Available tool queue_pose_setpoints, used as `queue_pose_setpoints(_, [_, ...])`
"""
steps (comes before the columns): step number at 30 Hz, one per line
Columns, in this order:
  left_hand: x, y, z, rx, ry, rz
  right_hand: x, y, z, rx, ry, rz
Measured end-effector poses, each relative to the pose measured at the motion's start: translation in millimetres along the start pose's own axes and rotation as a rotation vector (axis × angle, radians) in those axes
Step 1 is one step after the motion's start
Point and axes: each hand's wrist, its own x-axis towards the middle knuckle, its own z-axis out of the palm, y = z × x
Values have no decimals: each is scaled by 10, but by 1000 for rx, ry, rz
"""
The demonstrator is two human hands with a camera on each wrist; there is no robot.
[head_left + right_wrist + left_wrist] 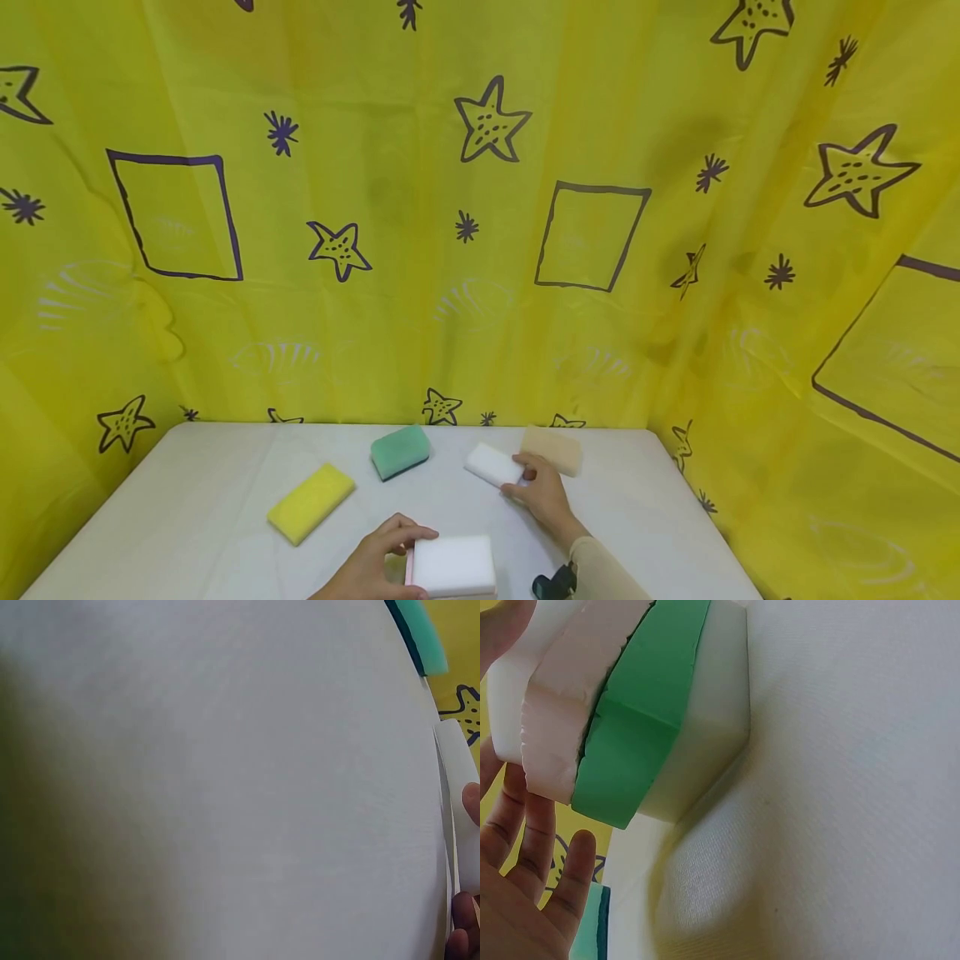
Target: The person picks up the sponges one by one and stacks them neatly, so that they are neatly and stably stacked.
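At the table's front middle stands a stack of sponges, with a white sponge [453, 565] on top. In the left wrist view, a pink sponge [559, 735], a green sponge [634, 742] and another white sponge [712, 712] lie beneath it. My left hand [381, 557] holds the stack's upper part from the left, thumb on one side and fingers on the other. Farther back, my right hand [546, 498] pinches the right end of a loose white sponge [489, 463]. That sponge slants beside a beige sponge [557, 446]. The right wrist view shows only some fingertips [471, 801] on it.
A green scouring sponge [401, 450] with a dark underside lies at the back middle. Left of it is a yellow sponge [311, 502]. A yellow patterned curtain [405, 333] surrounds the white table [202, 500]. A black device [555, 583] sits at my right wrist.
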Motion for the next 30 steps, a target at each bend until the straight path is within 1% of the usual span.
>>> queue_pose_setpoints(9, [-3,2,-4,1,-8,-9,-65,27,-35,17,20,-25])
queue_pose_setpoints(15, [-6,8,-9,-9,-16,-18,-118,25,-86,43,10,-37])
queue_pose_setpoints(24, [-6,19,-11,-4,-15,-25,-185,45,-131,38,7,-57])
queue_pose_setpoints(30, [-1,16,-9,-8,-14,-43,-253,23,-169,47,-4,-64])
